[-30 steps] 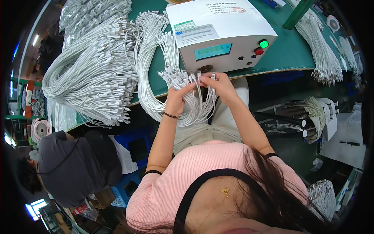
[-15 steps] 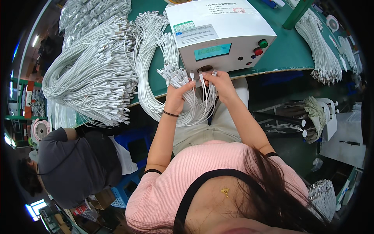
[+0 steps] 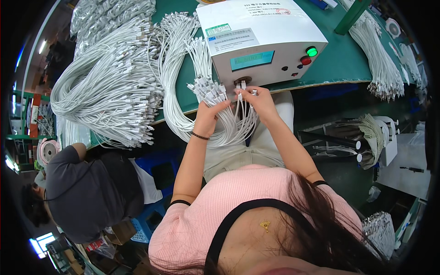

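Note:
My left hand (image 3: 208, 117) is closed around a bundle of white cables (image 3: 223, 133), the thumb lying across it and the white plugs fanned out above. My right hand (image 3: 261, 103) pinches a white cable connector (image 3: 243, 85) just in front of the round dark port (image 3: 241, 80) of a white tester box (image 3: 293, 64). Another plug (image 3: 254, 92) sticks out between the right fingers. Whether the connector sits inside the port cannot be made out. On the box, the screen (image 3: 252, 60) is lit and the green button (image 3: 311, 52) glows beside the red one (image 3: 305, 60).
A large heap of white cables (image 3: 107, 87) covers the left of the green table (image 3: 337, 64), with bagged cables (image 3: 110, 18) behind. More cables (image 3: 380, 64) lie at the right, past a green post (image 3: 353, 17). A person (image 3: 94, 192) sits at my left.
The green button has lit up. My right hand has changed its grip on the connectors, which now stand closer together by the port. My left hand stays on the bundle.

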`<act>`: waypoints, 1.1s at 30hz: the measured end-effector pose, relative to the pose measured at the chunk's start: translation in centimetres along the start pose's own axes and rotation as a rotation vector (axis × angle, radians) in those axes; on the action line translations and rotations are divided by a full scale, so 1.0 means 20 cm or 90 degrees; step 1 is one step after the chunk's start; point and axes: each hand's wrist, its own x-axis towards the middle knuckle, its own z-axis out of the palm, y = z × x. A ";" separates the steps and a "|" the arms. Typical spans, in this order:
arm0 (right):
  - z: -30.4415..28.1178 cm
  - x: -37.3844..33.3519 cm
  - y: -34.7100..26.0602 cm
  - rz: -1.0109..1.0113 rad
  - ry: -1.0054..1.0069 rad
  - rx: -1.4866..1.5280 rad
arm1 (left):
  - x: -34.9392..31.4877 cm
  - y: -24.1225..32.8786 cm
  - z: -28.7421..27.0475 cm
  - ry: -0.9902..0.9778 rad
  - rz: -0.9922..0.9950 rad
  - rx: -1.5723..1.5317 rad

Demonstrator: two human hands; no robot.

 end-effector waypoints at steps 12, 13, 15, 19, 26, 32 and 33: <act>0.00 0.06 -0.04 0.067 0.011 0.124 | 0.05 0.01 0.00 0.016 0.045 0.027; 0.00 0.06 -0.04 0.061 0.014 0.128 | 0.05 0.01 0.00 0.019 0.049 0.024; 0.01 0.06 -0.05 0.056 0.016 0.133 | 0.05 0.01 0.00 0.023 0.052 0.021; 0.02 0.03 -0.09 0.069 0.011 0.133 | 0.03 0.00 0.01 0.024 0.056 0.033; 0.00 -0.01 -0.02 0.020 -0.033 -0.030 | 0.01 -0.05 -0.02 -0.020 -0.012 0.059; 0.00 0.00 0.00 0.028 -0.004 0.031 | 0.00 -0.01 -0.04 -0.007 -0.025 0.042; 0.00 0.00 0.00 0.031 0.005 0.046 | 0.00 -0.02 -0.03 0.006 -0.005 0.036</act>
